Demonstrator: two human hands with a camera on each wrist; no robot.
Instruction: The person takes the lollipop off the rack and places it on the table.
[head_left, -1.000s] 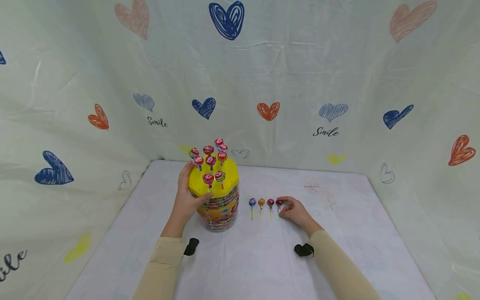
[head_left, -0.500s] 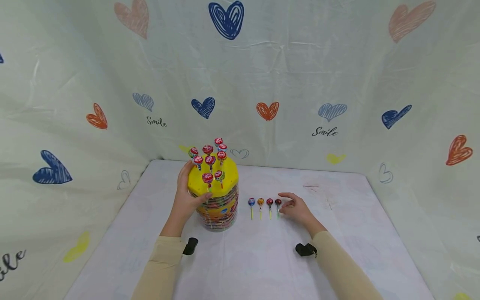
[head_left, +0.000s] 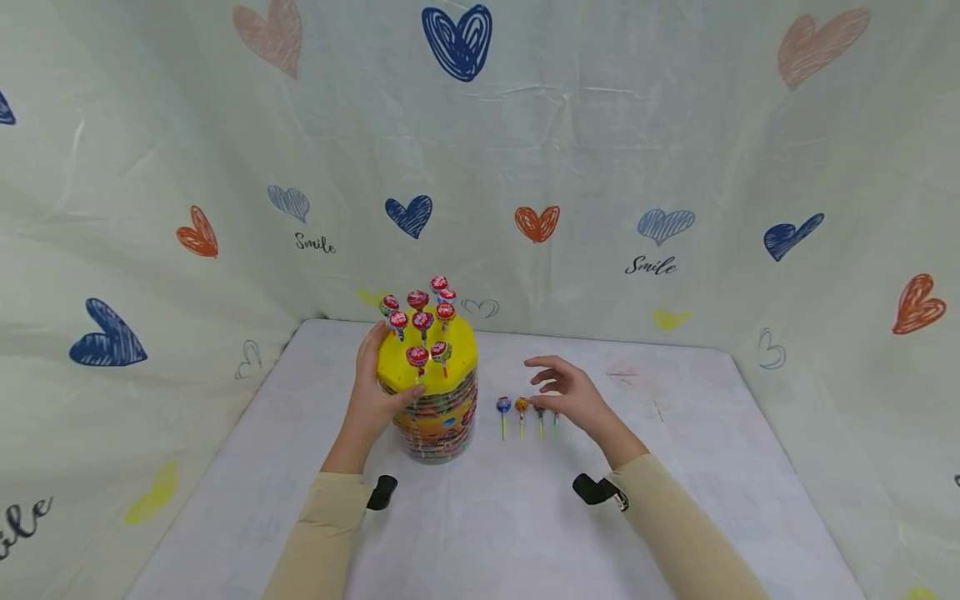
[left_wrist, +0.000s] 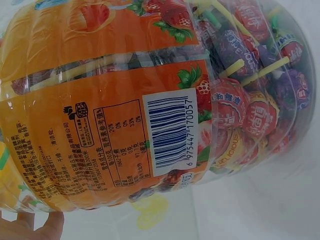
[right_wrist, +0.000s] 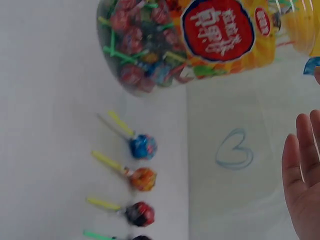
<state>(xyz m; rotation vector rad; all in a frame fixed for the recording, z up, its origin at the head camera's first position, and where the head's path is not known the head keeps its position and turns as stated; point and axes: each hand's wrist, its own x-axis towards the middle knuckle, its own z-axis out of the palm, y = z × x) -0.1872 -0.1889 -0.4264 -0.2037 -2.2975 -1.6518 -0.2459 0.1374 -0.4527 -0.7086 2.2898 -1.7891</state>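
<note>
My left hand (head_left: 375, 392) grips a clear plastic jar (head_left: 438, 429) at its upper left, thumb in front just under the yellow lid (head_left: 461, 354). Wrapped lollipops fill the jar, and several more lollipops (head_left: 422, 322) stand upright in the lid. To the right, a row of lollipops lies on the table: a blue one (right_wrist: 143, 146), an orange one (right_wrist: 143, 179), a dark red one (right_wrist: 140, 214) and a dark one with a green stick (right_wrist: 100, 235). Above the right end of that row hovers my right hand (head_left: 576, 398), fingers relaxed and holding nothing, partly covering two lollipops in the head view.
The white-covered table (head_left: 480, 533) runs back to a curtain (head_left: 600, 150) printed with hearts. An orange label with a barcode (left_wrist: 172, 132) faces the left wrist camera. Black straps (head_left: 594, 489) hang at both wrists.
My right hand has let go of the rightmost lollipop, risen from the table and moved left over the row. The lollipops and the left hand on the jar stay in place.
</note>
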